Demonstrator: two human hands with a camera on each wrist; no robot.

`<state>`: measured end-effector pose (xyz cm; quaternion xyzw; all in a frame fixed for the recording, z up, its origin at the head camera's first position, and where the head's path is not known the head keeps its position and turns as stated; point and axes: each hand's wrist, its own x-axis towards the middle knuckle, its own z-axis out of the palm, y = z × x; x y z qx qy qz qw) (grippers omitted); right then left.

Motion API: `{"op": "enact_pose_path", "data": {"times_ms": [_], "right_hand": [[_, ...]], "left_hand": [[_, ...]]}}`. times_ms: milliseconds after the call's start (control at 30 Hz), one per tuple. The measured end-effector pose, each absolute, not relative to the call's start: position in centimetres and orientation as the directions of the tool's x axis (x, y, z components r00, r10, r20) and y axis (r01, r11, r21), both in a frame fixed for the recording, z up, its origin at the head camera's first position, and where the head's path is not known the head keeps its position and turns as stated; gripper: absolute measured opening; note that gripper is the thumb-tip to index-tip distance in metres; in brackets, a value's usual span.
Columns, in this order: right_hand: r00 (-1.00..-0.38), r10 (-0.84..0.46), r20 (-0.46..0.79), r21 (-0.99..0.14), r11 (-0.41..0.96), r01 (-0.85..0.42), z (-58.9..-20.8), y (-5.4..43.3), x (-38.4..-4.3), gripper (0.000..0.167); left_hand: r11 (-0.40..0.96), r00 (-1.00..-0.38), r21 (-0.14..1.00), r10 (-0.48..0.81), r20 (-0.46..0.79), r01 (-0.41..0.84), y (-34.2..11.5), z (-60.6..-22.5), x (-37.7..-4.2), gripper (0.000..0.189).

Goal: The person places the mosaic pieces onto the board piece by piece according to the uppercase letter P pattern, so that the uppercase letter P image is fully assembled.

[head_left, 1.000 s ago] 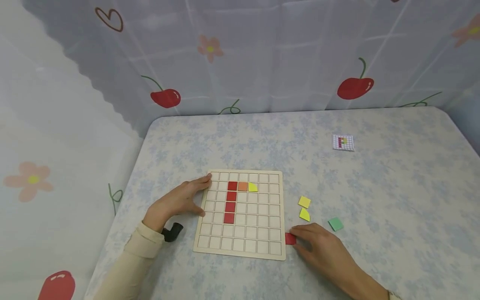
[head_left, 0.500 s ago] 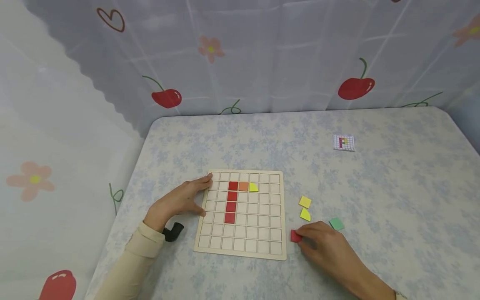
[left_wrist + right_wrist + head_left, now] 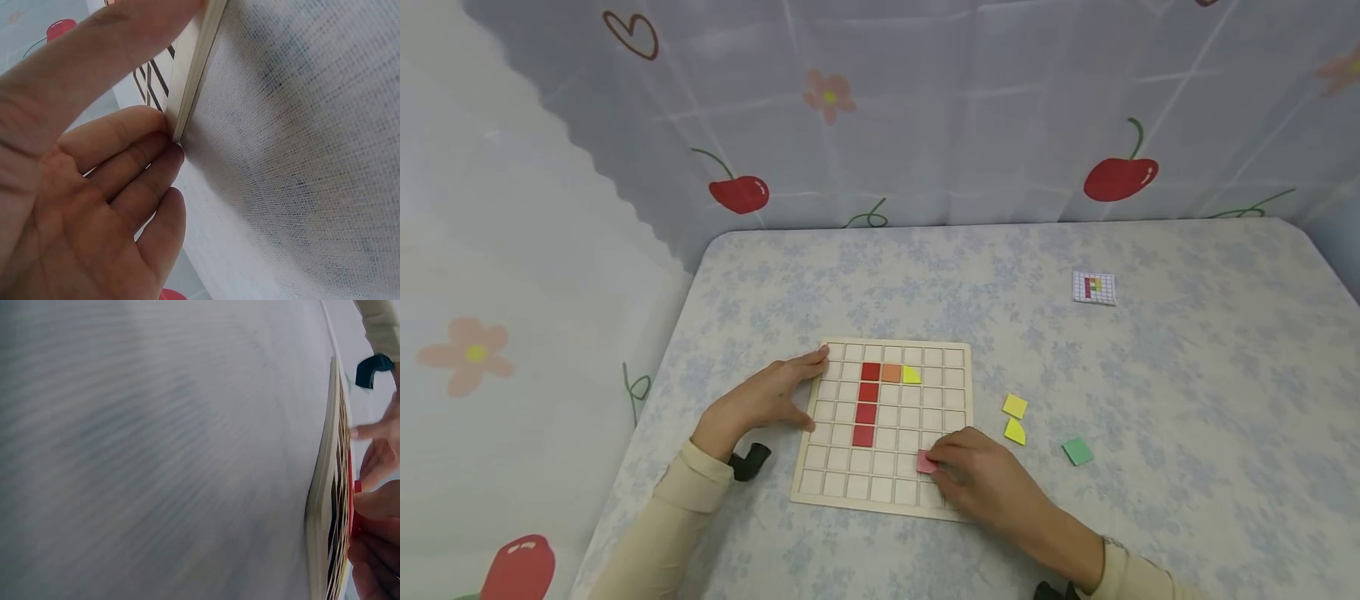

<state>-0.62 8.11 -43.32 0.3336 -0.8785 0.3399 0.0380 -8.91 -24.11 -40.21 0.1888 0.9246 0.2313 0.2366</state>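
Note:
A wooden grid board [image 3: 838, 482] lies on the table. Set into it are a column of red square tiles [image 3: 867, 413], an orange square tile [image 3: 891, 372] and a yellow quarter-round tile [image 3: 911, 375]. My left hand [image 3: 767, 395] touches the board's left edge, thumb and fingers spread apart. In the left wrist view, relaxed fingertips [image 3: 175, 153] meet that edge. My right hand [image 3: 988, 479] pinches a red square tile [image 3: 927, 462] over the board's lower right cells. The right wrist view has this tile [image 3: 357, 509] between thumb and fingers, close over the board.
Right of the board lie a yellow square tile [image 3: 1015, 406], a yellow quarter-round tile [image 3: 1015, 432] and a green square tile [image 3: 1077, 451]. A small card with a coloured grid pattern [image 3: 1093, 287] lies farther back. Patterned curtains [image 3: 910, 117] hang behind and at the left.
My right hand first drew the red tile slightly right along the table, then carried it left over the board. The left hand stays at the board's edge.

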Motion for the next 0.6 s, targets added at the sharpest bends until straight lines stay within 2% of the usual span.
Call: {"op": "enact_pose_path", "data": {"times_ms": [167, 300, 600], "right_hand": [[-0.737, -0.629, 0.247, -0.578, 0.515, -0.633, -43.2, 5.0, -1.1, 0.014], [-0.706, -0.672, 0.223, -0.570, 0.498, -0.653, -43.1, 3.3, -1.3, 0.016], [-0.702, -0.689, 0.178, -0.539, 0.529, -0.656, -42.8, 1.1, -1.8, 0.011]], "left_hand": [[0.819, -0.811, 0.514, 0.470, -0.348, 0.254, -24.0, -40.3, -9.0, 0.096], [0.830, -0.816, 0.492, 0.464, -0.345, 0.264, -24.0, -40.4, -9.0, 0.094], [0.835, -0.819, 0.486, 0.455, -0.348, 0.257, -24.2, -40.1, -8.9, 0.095]]}}
